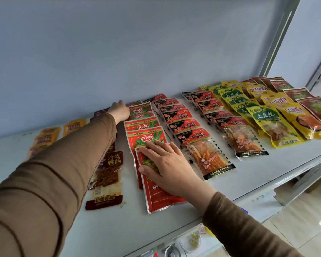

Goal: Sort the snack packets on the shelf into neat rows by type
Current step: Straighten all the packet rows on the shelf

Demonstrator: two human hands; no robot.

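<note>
Pale blue wall fills the background behind both hands, and a grey upright post [280,34] rises well to the right of them. Below it runs the white shelf [104,225], smooth and flat, with the snack packets laid on it in overlapping rows from back to front.

Beyond the right hand's little finger run two rows of black-and-red packets [183,125] with clear windows, then green-and-yellow packets [263,115], then yellow and red ones at the far end. Under the left forearm lie brown packets [109,175], and past them orange packets [44,138].

Between the hands runs the row of red packets [145,127]. The left hand [120,110] reaches to the back of this row, fingers bent onto the rearmost packet; whether it pinches or only presses I cannot tell. The right hand [167,164] lies flat, fingers spread, pressing down on the front red packet [156,197], which sits askew over its neighbour.

These packets look light, thin and floppy, with glossy film that should slide easily on the smooth shelf and over one another. Flat pressure should shift them best; for lifting, the sealed end strips look the firmest hold.
</note>
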